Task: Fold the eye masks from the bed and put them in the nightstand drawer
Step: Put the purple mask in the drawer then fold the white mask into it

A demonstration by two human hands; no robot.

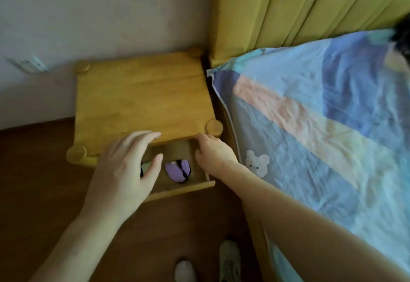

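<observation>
The wooden nightstand (142,97) stands beside the bed, and its drawer (188,187) is pulled partly out. Inside lies a folded purple eye mask (176,171) with a black strap. A pale green one (145,167) shows to its left, mostly hidden by my left hand (126,170). That hand hovers over the drawer's left half, fingers spread, holding nothing. My right hand (213,153) reaches into the drawer's right rear corner under the nightstand top. Its fingers curl there, and I cannot tell whether they hold anything.
The bed (321,126), with a blue, pink and yellow patchwork cover, lies right of the nightstand against a yellow padded headboard (288,8). A wall socket (28,64) is at left. Brown wooden floor (33,181) is below, with my shoes (229,259) at the bottom edge.
</observation>
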